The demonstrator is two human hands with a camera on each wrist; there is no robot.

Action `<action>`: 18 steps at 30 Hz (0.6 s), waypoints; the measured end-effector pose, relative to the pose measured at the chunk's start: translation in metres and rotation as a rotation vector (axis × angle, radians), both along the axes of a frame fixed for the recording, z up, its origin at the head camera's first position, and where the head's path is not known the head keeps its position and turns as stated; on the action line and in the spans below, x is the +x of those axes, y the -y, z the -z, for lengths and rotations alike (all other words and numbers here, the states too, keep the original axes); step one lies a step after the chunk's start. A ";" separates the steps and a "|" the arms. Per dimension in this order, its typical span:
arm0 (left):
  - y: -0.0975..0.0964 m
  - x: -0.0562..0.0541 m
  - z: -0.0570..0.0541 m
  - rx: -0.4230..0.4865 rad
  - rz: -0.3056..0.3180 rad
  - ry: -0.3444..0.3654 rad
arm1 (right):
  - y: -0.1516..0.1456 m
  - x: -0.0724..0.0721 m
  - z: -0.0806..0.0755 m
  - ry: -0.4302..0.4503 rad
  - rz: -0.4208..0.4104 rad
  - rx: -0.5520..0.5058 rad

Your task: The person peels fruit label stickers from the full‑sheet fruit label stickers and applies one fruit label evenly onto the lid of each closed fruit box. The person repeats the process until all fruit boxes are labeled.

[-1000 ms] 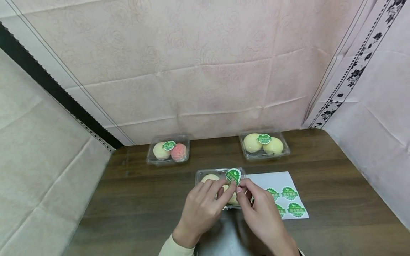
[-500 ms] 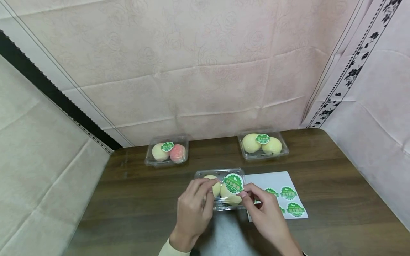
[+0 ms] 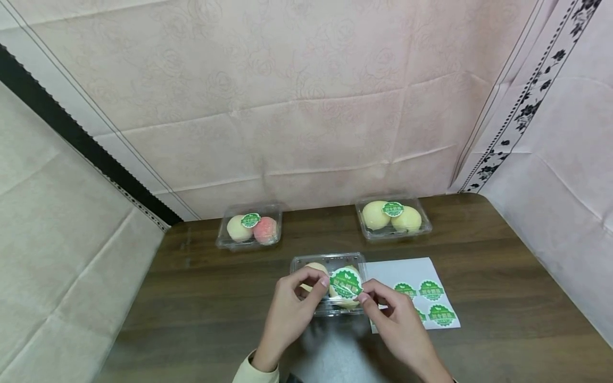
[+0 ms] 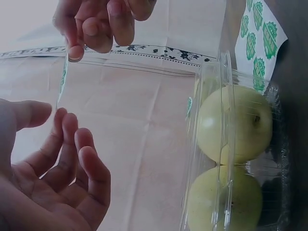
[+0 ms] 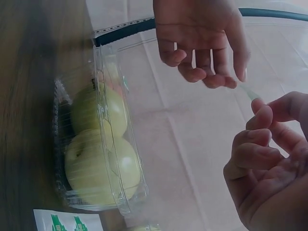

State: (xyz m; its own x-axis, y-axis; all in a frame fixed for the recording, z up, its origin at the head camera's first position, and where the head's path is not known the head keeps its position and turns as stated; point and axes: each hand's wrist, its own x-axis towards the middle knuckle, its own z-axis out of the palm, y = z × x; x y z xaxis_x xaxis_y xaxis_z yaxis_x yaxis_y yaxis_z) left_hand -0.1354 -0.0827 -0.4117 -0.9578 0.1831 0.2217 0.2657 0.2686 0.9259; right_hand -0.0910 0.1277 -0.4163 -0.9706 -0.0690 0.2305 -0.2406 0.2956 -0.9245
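A round green-and-white sticker [image 3: 346,283] is stretched between my two hands, above a clear plastic clamshell box [image 3: 335,308]. My left hand [image 3: 293,308] pinches its left edge with thumb and forefinger. On the opposite edge, my right hand [image 3: 399,324] pinches it between thumb and forefinger. Seen from the left wrist, the sticker [image 4: 63,79] is edge-on and apart from the box. Inside the closed box are two pale yellow-green, apple-like fruits, one nearer the top [image 4: 236,125] and one lower [image 4: 231,197] in that view.
A white sheet [image 3: 407,267] of similar stickers lies right of the box, partly behind my right hand. Toward the back edge of the wooden table [image 3: 206,298] stand two labelled clear boxes, one on the left [image 3: 225,234] and one on the right [image 3: 423,229]. Patterned cloth [image 3: 287,133] hangs behind.
At first both hands met at the sticker's lower edge. My left hand let go, moved left, then took the sticker's left edge. The sticker has dropped slightly and faces up more fully.
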 end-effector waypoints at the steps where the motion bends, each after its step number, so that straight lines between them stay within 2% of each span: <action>1: 0.000 0.000 0.000 0.005 -0.001 -0.005 | 0.000 0.000 0.000 -0.004 0.000 0.002; 6: -0.001 0.004 -0.001 0.019 -0.026 -0.034 | 0.002 -0.001 0.002 -0.038 0.024 0.039; 10: -0.001 0.007 -0.001 0.045 -0.070 -0.050 | 0.004 -0.002 0.003 -0.038 0.081 0.069; 14: 0.000 0.007 0.001 0.110 -0.121 -0.073 | 0.003 -0.002 0.003 -0.028 0.146 0.059; 18: 0.001 0.006 0.003 0.111 -0.158 -0.060 | 0.004 -0.004 0.001 -0.027 0.164 0.029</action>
State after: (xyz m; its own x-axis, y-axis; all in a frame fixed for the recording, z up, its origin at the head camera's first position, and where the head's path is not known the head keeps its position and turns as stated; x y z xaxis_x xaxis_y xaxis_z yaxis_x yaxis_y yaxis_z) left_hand -0.1295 -0.0835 -0.4143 -0.9570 0.0026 0.2899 0.2841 0.2082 0.9359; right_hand -0.0955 0.1242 -0.4173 -0.9629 0.0829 0.2568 -0.2115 0.3591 -0.9090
